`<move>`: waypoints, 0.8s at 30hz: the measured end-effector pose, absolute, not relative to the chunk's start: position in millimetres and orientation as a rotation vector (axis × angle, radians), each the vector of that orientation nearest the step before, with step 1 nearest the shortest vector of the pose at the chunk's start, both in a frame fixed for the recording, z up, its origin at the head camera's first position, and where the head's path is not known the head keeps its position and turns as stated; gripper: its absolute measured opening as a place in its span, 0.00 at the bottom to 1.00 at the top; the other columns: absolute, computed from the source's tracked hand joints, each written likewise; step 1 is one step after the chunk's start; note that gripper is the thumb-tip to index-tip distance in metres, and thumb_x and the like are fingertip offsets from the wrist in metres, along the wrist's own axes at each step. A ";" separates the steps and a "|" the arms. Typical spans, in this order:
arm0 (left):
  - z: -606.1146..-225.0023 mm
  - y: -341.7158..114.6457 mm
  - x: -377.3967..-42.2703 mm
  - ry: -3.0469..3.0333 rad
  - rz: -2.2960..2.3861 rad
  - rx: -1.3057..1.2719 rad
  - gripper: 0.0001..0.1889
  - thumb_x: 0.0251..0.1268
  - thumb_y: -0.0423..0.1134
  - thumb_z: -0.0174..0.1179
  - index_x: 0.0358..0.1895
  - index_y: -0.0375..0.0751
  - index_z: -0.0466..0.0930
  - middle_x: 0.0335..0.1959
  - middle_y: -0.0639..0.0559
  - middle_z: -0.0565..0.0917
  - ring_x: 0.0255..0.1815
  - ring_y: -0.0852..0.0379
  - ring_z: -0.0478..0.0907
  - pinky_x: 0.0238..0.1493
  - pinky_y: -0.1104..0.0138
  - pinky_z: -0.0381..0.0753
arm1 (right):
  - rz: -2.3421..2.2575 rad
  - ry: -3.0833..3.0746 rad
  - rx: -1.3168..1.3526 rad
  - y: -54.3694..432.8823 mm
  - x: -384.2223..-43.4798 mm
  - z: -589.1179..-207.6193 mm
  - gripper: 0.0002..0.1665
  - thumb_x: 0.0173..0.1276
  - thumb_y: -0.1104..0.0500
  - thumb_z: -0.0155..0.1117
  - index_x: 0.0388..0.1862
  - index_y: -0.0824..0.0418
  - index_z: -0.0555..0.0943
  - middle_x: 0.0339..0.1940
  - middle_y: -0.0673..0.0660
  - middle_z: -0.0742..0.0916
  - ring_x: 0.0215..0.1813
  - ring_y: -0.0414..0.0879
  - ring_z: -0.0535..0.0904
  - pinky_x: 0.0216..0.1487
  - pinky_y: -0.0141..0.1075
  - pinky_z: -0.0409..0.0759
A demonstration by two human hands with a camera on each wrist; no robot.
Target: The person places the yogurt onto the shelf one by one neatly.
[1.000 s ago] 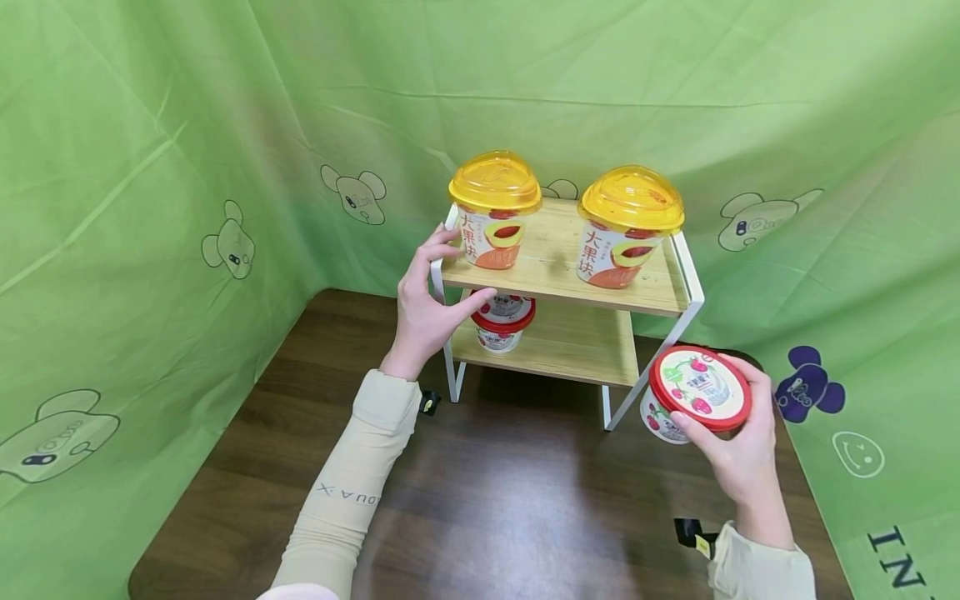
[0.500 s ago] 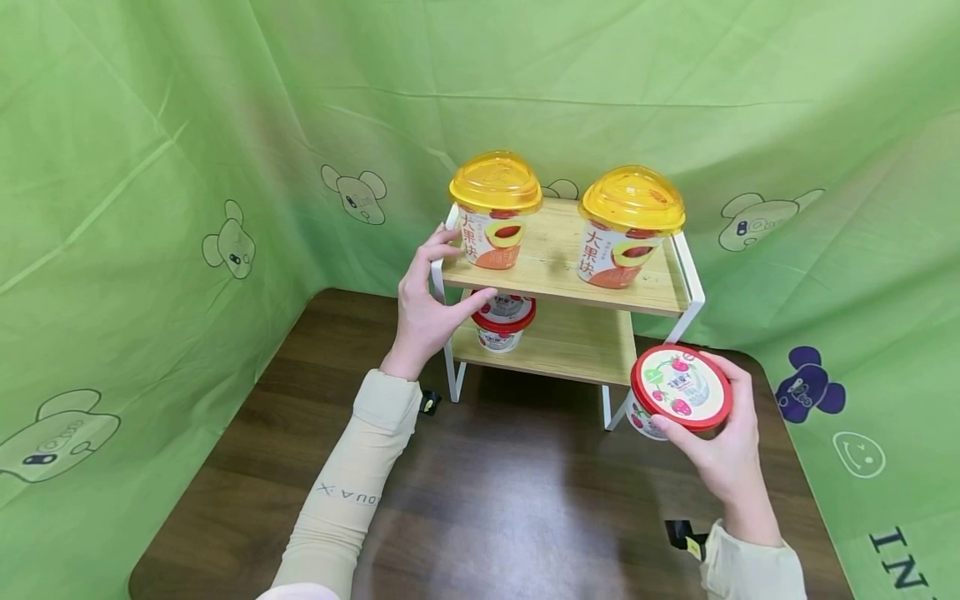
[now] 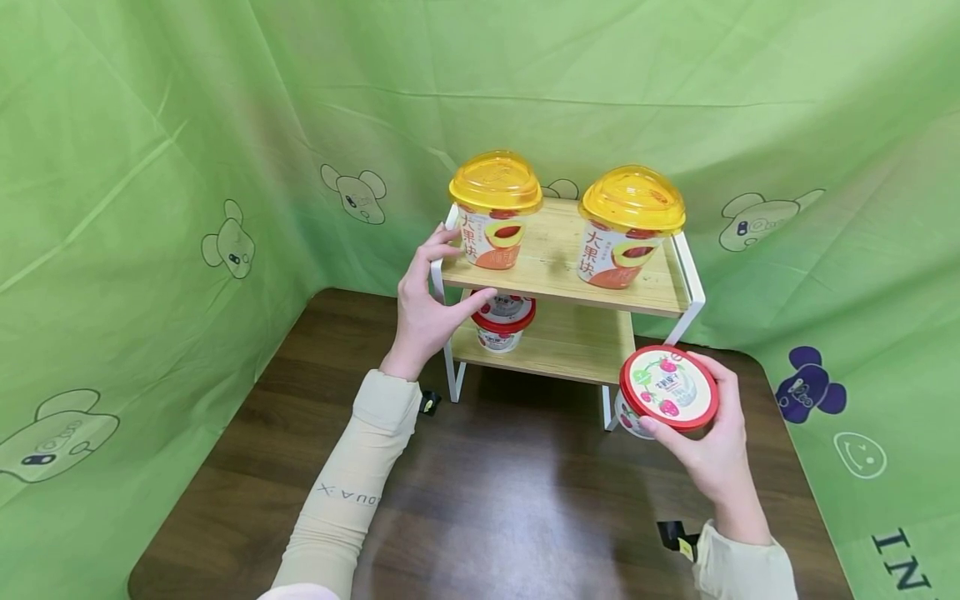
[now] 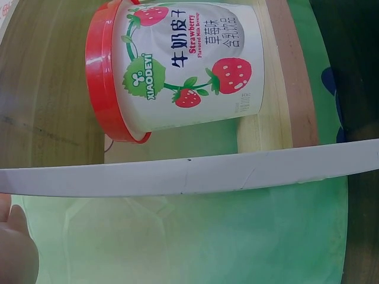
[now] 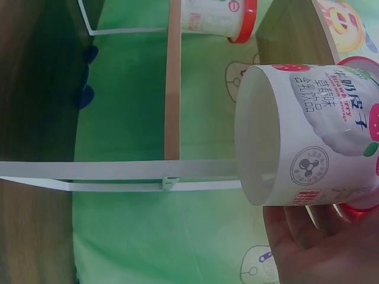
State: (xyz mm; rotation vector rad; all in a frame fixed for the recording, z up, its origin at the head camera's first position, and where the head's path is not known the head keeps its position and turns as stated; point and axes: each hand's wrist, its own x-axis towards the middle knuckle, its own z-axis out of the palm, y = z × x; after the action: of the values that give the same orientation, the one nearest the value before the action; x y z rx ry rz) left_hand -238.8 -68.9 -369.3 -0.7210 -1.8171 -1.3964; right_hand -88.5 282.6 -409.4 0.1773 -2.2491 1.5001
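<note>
My right hand [image 3: 716, 454] grips a red-lidded strawberry milk cup [image 3: 667, 387] with thumb and fingers on either side of it. The cup is in front of the rack's right front leg; in the right wrist view its white base [image 5: 257, 136] faces the rack. My left hand [image 3: 431, 308] holds the left front corner of the two-tier rack [image 3: 555, 287], fingers over the side frame and thumb along the top board's front edge. Another strawberry milk cup [image 4: 195, 65] stands on the lower shelf at its left end, with a further red lid partly visible behind.
Two yellow-domed fruit cups stand on the top shelf, a left one [image 3: 495, 208] and a right one [image 3: 630, 225]. White metal legs [image 3: 451, 371] carry the rack on a dark wood table [image 3: 487, 500]. Green cloth [image 3: 187, 167] hangs behind and at the sides.
My right hand has moved the strawberry milk cup leftward, toward the rack's right front leg, slowing over the last half second. My left hand and the rack stay put.
</note>
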 end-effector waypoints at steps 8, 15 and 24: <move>-370.0 -68.8 -239.4 -1.828 -1.395 -0.713 0.31 0.47 0.36 0.83 0.53 0.38 0.75 0.69 0.54 0.76 0.77 0.53 0.61 0.74 0.56 0.61 | 1.521 -2.312 0.135 274.8 -87.4 -409.7 0.59 0.49 0.75 0.77 0.76 0.56 0.59 0.65 0.48 0.72 0.62 0.44 0.68 0.55 0.23 0.74; -370.2 -68.6 -239.1 -1.825 -1.411 -0.709 0.33 0.43 0.34 0.84 0.53 0.37 0.75 0.68 0.49 0.76 0.77 0.52 0.61 0.74 0.56 0.60 | 1.491 -2.384 0.153 269.0 -88.0 -411.1 0.56 0.55 0.71 0.76 0.78 0.54 0.56 0.66 0.50 0.71 0.63 0.42 0.66 0.54 0.22 0.73; -370.0 -68.8 -239.4 -1.833 -1.409 -0.705 0.32 0.44 0.34 0.84 0.53 0.36 0.75 0.68 0.49 0.76 0.77 0.53 0.61 0.74 0.56 0.61 | 1.557 -2.386 0.216 261.2 -90.7 -415.0 0.55 0.59 0.70 0.73 0.80 0.54 0.54 0.68 0.52 0.70 0.65 0.42 0.65 0.56 0.22 0.72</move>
State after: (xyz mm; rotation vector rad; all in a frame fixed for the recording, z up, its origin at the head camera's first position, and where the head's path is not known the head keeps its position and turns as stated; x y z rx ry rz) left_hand -239.4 -68.8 -370.0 -0.7053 -1.8326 -1.4092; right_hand -90.7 261.2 -415.0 0.2161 -2.3864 1.5575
